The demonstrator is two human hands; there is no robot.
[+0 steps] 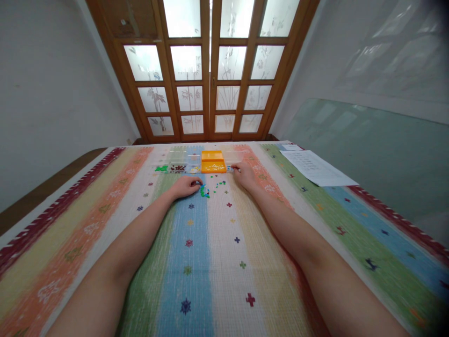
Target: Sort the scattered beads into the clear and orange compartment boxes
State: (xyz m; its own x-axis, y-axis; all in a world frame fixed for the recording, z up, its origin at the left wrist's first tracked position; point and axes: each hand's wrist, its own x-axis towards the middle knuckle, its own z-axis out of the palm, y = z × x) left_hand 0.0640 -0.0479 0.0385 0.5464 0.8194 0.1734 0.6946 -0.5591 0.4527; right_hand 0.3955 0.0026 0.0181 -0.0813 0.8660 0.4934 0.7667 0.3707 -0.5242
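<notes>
My left hand (187, 186) rests on the tablecloth with its fingers closed in a pinch. At its fingertips begins a short curved string of small green and blue beads (203, 192), its upper end apparently between the fingers. Reaching farther forward, my right hand (244, 175) has its thumb and fingers drawn together over the small blue and white beads (229, 168) in a clear compartment. Whether a bead is in that pinch is too small to see. Between the hands stands an open orange box (213, 156) with white bits in its front part. Loose green beads (220, 183) lie nearby.
Left of the orange box, clear compartments hold green beads (162, 168), dark brown beads (177, 168) and yellow and white beads (195, 169). Printed paper sheets (317, 167) lie at the right. A striped tablecloth (224, 262) covers the table; wood-framed glass doors (210, 84) stand beyond.
</notes>
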